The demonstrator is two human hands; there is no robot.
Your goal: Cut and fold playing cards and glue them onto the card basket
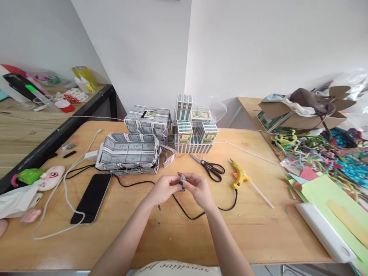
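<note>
Over the middle of the wooden table, my left hand (168,187) and my right hand (197,188) meet fingertip to fingertip. Both pinch a small grey patterned piece (183,177); fingers cover most of it, so its exact shape is hidden. Beyond them lie black-handled scissors (212,169), and right of these a yellow glue gun (238,174) with its black cord running beneath my hands. At the far left of my hands stands an open tray-like form covered in grey patterned cards (129,151). A folded card piece (168,158) rests beside it.
Stacked small green boxes (184,132) and another grey patterned block (148,120) stand at the back. A black phone (92,197) and white cable (43,226) lie left. Coloured paper (336,207), a white device (324,232), pipe cleaners (316,153) and a glue stick (262,194) lie right.
</note>
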